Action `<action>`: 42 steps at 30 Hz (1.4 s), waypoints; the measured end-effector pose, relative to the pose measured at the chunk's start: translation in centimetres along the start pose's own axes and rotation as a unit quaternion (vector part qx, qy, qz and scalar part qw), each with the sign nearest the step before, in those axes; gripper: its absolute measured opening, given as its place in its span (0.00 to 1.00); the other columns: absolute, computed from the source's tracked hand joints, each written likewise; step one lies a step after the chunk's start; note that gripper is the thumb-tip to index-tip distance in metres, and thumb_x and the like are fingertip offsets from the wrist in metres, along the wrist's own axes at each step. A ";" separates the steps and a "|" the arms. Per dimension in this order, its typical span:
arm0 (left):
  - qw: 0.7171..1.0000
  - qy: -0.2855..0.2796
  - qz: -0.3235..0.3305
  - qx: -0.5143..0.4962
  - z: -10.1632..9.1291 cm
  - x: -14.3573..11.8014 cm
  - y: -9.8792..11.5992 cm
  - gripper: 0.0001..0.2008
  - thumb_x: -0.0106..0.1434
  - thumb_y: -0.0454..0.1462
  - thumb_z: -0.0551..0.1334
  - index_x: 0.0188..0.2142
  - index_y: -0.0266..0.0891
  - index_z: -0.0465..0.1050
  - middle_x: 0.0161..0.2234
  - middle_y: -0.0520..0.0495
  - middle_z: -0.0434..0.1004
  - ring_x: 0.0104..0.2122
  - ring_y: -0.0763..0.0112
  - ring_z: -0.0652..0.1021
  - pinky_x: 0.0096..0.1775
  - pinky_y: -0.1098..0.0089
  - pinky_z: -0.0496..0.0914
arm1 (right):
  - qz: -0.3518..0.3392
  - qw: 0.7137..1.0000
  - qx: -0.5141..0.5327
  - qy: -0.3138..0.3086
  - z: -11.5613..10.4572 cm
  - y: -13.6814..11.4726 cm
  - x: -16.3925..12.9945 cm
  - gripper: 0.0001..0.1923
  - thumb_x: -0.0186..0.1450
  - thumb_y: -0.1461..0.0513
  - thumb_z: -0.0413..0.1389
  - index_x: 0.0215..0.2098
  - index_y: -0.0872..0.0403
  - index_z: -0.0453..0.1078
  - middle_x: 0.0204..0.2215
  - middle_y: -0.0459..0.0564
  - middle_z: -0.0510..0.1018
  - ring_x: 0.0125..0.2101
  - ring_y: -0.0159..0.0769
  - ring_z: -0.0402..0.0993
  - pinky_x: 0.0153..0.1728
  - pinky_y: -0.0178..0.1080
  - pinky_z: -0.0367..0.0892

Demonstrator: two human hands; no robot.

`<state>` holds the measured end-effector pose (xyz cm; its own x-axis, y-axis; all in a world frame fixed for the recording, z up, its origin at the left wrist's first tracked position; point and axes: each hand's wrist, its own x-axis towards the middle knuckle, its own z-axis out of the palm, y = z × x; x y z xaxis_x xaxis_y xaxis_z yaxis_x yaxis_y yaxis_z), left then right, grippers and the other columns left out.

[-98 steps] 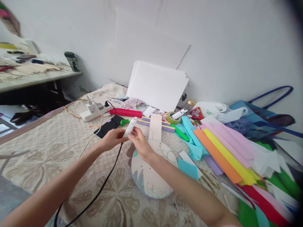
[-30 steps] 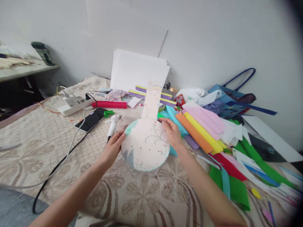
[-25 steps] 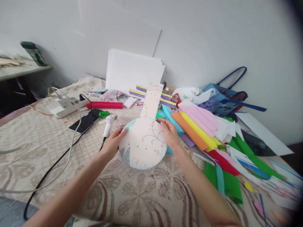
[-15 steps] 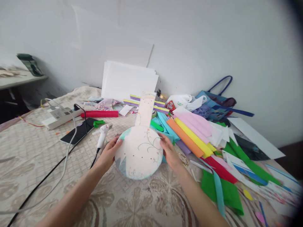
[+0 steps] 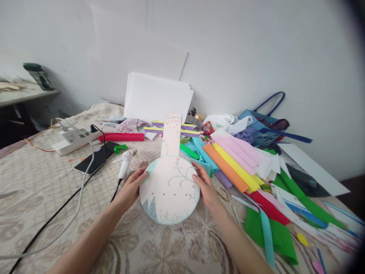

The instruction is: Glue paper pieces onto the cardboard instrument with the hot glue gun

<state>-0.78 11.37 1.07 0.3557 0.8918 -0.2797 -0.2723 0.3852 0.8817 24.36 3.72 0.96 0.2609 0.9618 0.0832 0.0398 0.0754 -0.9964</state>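
A round pale paper fan (image 5: 169, 188) with a drawn flower sprig stands tilted on the patterned bedspread, its flat neck (image 5: 171, 135) rising to crossed purple-and-yellow strips (image 5: 188, 133). My left hand (image 5: 131, 187) grips the fan's left edge. My right hand (image 5: 205, 186) grips its right edge. A white glue gun (image 5: 124, 165) lies just left of my left hand, its black cord trailing toward me.
Coloured foam strips (image 5: 236, 160) fan out to the right, with green sheets (image 5: 281, 236) and scissors (image 5: 222, 193) nearby. A phone (image 5: 95, 161), power strip (image 5: 72, 137) and red roll (image 5: 122, 137) lie at left. White sheets (image 5: 158, 97) lean on the wall; a blue bag (image 5: 265, 123) sits behind.
The glue gun, held in both hands 3.3 s ago, now lies on the bedspread. Both hands took the fan by its edges and have tilted and lowered it slightly over the last second.
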 end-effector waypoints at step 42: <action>1.000 -0.026 -0.003 0.003 -0.8 0.2 -0.4 0.29 0.56 0.47 0.65 0.55 0.43 0.65 0.44 0.45 0.78 0.40 0.62 0.79 0.36 0.70 0.73 | -0.182 0.926 -0.329 -0.016 3.0 -5.5 10.0 0.13 0.65 0.54 0.49 0.33 0.52 0.70 0.32 0.49 0.78 0.32 0.37 0.73 0.33 0.38 0.66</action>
<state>-1.37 11.57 0.40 0.4035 0.8755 -0.2659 -0.2645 0.3899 0.8821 23.85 13.74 7.19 0.0859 0.9123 0.4004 0.7019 0.2298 -0.6742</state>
